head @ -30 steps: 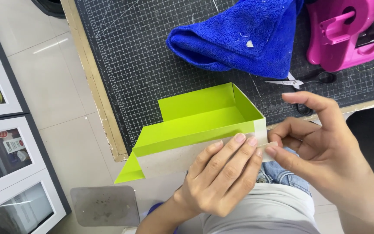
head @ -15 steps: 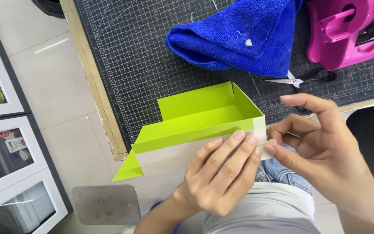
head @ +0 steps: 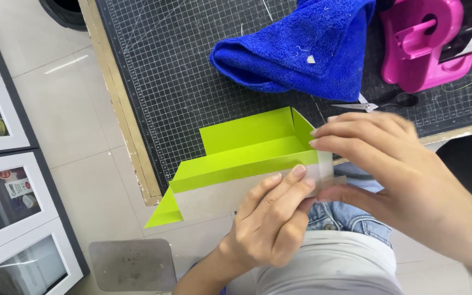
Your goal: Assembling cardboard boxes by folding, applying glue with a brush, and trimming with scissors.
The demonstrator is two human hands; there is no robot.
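The left hand (head: 271, 218) presses its fingers flat against the grey cardboard outer wall of a lime-green box (head: 247, 158), thumb tucked beneath, so it is clamped on that wall. The right hand (head: 389, 169) comes over from the other side and pinches the box's near right corner, fingers on top and thumb below, closed on the card. The box sits between the two hands, partly over the edge of the table and above the person's lap. It is an open, shallow tray of stiff card, smooth green paper inside and plain grey outside, with one pointed green flap sticking out at the far left end; nothing lies in it.

Just beyond the right hand's fingertips lie small scissors (head: 375, 102) with black handles. Farther out, a crumpled blue towel (head: 301, 49), thick and fuzzy, rests on the dark gridded cutting mat (head: 165, 71). Beside the towel stands a glossy pink plastic tape dispenser (head: 424, 43).
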